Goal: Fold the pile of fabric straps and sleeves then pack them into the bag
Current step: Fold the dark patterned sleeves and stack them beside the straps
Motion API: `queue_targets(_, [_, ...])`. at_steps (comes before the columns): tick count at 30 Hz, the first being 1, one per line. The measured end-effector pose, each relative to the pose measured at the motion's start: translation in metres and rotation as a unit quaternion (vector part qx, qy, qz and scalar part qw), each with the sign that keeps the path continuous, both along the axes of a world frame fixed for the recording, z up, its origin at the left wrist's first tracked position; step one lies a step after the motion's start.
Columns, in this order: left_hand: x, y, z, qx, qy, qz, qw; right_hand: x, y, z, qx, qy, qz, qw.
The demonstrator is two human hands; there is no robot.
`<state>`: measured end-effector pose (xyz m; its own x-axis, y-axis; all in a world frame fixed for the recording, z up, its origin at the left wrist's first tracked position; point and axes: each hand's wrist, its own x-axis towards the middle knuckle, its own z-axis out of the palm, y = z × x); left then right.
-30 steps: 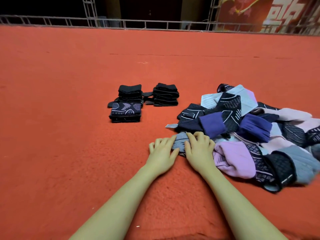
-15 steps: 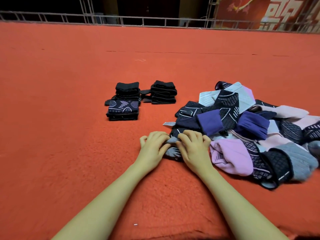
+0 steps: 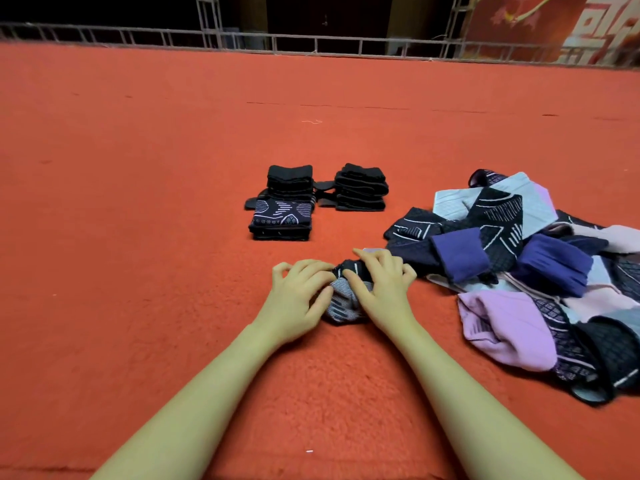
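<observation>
A small grey-striped and black fabric sleeve (image 3: 341,299) lies bunched on the red carpet between my hands. My left hand (image 3: 299,296) grips its left side with curled fingers. My right hand (image 3: 382,285) grips its right side and top, fingers curled over it. To the right spreads the loose pile of sleeves (image 3: 526,271) in black, purple, pink, grey and pale blue. Further off stand three folded stacks: a patterned dark one (image 3: 281,221), a black one (image 3: 290,183) behind it, and another black one (image 3: 362,188) to the right. No bag is in view.
Red carpet (image 3: 138,202) covers the floor all round. A metal railing (image 3: 311,43) runs along the far edge, with a red banner (image 3: 554,26) at the back right.
The sleeve was flat under my hands a second ago; both hands have since curled and bunched it up, folding it toward me. The view has shifted slightly.
</observation>
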<state>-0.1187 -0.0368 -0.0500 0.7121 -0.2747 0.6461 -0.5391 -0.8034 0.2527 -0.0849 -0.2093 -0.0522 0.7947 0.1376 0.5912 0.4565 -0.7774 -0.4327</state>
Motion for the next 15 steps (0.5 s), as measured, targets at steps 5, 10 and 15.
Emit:
queue_targets(5, [-0.001, -0.027, -0.01, -0.075, 0.042, 0.057, 0.995, -0.006, -0.003, -0.01, 0.029, -0.02, -0.001, 0.999])
queue_targets(10, [0.004, -0.02, -0.013, -0.053, 0.034, 0.044, 0.997, -0.004, -0.003, -0.01, 0.043, -0.052, -0.009, 0.998])
queue_targets(15, [0.0, -0.021, -0.011, -0.017, 0.0, 0.041, 0.999, -0.001, -0.004, -0.009, 0.063, -0.043, -0.087, 0.993])
